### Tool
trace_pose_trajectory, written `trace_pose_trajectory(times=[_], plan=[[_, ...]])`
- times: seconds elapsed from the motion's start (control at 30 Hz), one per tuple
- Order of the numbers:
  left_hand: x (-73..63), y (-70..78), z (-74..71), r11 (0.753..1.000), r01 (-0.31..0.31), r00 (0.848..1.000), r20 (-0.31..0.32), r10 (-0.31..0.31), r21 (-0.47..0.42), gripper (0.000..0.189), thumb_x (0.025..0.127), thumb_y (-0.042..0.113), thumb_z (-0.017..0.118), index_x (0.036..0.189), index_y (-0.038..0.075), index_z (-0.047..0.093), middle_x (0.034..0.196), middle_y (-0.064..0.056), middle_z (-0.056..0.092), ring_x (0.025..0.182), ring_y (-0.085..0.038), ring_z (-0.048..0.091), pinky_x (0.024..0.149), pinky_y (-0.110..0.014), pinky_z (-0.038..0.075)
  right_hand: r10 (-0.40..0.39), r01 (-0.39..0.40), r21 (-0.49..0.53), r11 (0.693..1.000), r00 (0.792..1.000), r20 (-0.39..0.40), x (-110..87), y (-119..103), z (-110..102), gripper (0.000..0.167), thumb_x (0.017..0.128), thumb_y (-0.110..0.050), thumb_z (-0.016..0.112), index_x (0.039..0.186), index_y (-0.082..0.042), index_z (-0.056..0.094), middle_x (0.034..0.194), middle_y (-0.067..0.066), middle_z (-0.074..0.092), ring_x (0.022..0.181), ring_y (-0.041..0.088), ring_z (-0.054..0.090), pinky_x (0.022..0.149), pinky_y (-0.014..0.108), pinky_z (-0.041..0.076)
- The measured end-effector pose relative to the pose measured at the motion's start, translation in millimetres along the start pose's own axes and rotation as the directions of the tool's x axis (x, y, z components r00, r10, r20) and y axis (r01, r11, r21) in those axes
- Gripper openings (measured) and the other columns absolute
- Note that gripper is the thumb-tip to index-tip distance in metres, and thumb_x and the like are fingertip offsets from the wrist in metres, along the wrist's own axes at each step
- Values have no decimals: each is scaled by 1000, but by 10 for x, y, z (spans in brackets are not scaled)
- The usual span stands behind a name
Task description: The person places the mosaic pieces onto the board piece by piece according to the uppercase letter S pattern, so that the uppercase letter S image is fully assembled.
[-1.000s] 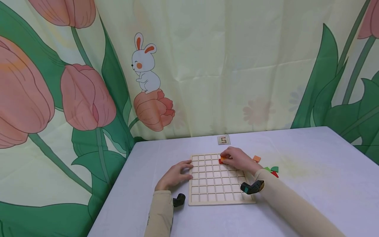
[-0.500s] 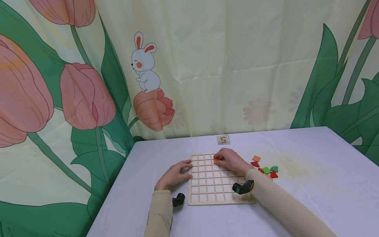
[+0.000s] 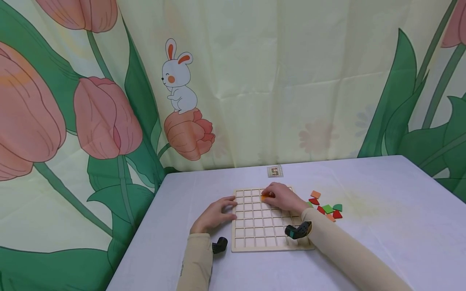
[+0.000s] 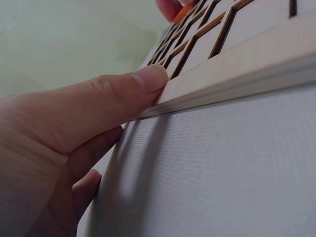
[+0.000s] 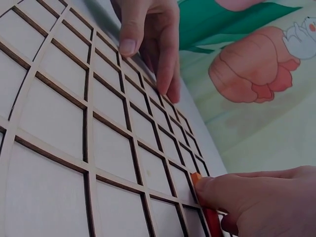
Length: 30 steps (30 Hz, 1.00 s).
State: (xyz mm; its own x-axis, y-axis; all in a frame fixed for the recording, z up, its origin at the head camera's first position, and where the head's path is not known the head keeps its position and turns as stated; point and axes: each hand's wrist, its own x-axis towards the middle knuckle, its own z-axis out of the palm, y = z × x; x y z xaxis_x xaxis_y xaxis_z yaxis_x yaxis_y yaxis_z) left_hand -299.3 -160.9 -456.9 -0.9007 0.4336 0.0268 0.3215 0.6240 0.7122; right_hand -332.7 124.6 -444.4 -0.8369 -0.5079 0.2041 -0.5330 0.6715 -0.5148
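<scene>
A pale wooden grid board (image 3: 271,249) lies on the white-covered table. My left hand (image 3: 214,214) rests at its left edge, the thumb extended onto the rim and the other fingers beside it in the left wrist view. Over the board's far rows, my right hand (image 3: 285,198) pinches a small orange tile (image 3: 264,198) between thumb and fingers. In the right wrist view the orange tile's edge (image 5: 195,178) shows at a grid cell, beside a red tile (image 5: 212,223) partly covered by the right hand.
Right of the board lie several loose tiles, among them an orange tile (image 3: 315,194), a light green tile (image 3: 327,209), a dark green tile (image 3: 337,207) and a red tile (image 3: 337,214). A small patterned card (image 3: 274,171) lies beyond the board. A printed curtain (image 3: 251,101) hangs behind the table.
My right hand has moved left along the far rows with the orange tile, then nearly stopped. More loose tiles at the right are uncovered. The left hand has stayed at the board's edge.
</scene>
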Motion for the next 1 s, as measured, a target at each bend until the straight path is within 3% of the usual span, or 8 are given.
trace_pose_trajectory(times=[0.43,0.8,1.0], plan=[[4,-3,-7,1000,12,1000,-3,-12,1,47,86,20,76,130,9,62,151,-1,43,143,-25,32,116,-44,28,-29,29,20,999,1000,-11,-1,36,6,21,92,-11,68,110,-4,74,99,4,61,91,21,56,79,37,49],[4,-19,-2,1000,-8,1000,-10,8,4,47,86,20,76,130,8,63,151,-3,43,142,-27,33,116,-45,29,67,-67,34,997,998,10,8,12,0,23,91,-13,68,111,-4,73,102,4,63,97,23,57,85,40,49],[-5,-11,-4,1000,-5,1000,-6,5,-4,47,86,20,76,129,7,63,151,-4,44,142,-28,33,115,-47,29,34,-34,35,999,999,-1,-13,22,1,22,92,-14,68,111,-4,73,101,3,62,96,22,58,84,39,49]])
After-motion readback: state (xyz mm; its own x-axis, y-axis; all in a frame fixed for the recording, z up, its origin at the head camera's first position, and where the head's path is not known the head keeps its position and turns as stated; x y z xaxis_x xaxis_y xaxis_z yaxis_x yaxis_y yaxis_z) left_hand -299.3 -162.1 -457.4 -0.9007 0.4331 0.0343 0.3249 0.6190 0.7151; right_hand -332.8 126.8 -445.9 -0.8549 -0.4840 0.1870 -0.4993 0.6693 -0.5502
